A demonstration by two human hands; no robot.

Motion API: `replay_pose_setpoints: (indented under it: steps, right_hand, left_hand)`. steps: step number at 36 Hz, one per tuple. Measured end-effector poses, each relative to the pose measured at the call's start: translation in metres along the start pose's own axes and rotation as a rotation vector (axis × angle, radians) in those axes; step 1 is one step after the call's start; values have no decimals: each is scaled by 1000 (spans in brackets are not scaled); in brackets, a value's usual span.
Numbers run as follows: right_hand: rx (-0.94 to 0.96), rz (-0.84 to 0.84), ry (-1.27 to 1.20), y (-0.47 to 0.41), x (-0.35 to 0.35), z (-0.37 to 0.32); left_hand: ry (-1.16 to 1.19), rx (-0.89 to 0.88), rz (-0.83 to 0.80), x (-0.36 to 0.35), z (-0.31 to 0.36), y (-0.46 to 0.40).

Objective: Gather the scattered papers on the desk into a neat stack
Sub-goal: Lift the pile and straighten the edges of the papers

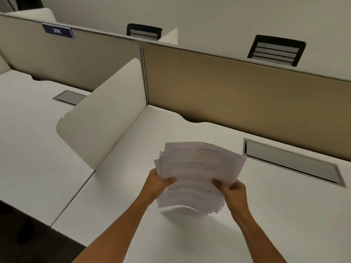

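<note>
A bundle of white printed papers (197, 168) is held above the white desk (275, 215), tilted up towards me, its edges uneven and fanned at the left and bottom. My left hand (157, 184) grips the bundle's left edge, thumb on the top sheet. My right hand (232, 192) grips the right edge the same way. The lower edge of the papers hangs just over the desk, casting a shadow; whether it touches the surface I cannot tell. No loose sheets lie elsewhere on the desk.
A white side divider (102, 118) stands to the left of the papers. A tan back partition (237, 92) closes the far side. A grey cable hatch (292, 162) is set into the desk at right. Two black chair backs (276, 50) show beyond the partition.
</note>
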State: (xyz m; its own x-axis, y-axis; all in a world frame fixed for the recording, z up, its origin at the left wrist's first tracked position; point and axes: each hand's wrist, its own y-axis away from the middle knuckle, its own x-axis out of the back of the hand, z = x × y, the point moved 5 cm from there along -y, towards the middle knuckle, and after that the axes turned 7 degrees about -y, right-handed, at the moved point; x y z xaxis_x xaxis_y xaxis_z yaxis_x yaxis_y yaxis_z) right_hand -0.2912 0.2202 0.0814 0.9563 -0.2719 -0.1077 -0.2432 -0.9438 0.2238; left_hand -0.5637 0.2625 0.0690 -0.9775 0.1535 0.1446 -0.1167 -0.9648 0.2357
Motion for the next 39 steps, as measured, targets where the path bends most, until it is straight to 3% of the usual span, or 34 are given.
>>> replay_pose_setpoints:
  steps: [11,30,39]
  right_hand:
    - [28,123,-13,39,59,8]
    - [38,-25,129,34,54,8]
    - [-3,-96,66,24,61,12]
  left_hand:
    - [10,-45,112,-59,-4,22]
    - [1,-22,157,-59,-5,24]
    - [-12,30,26,-65,-17,25]
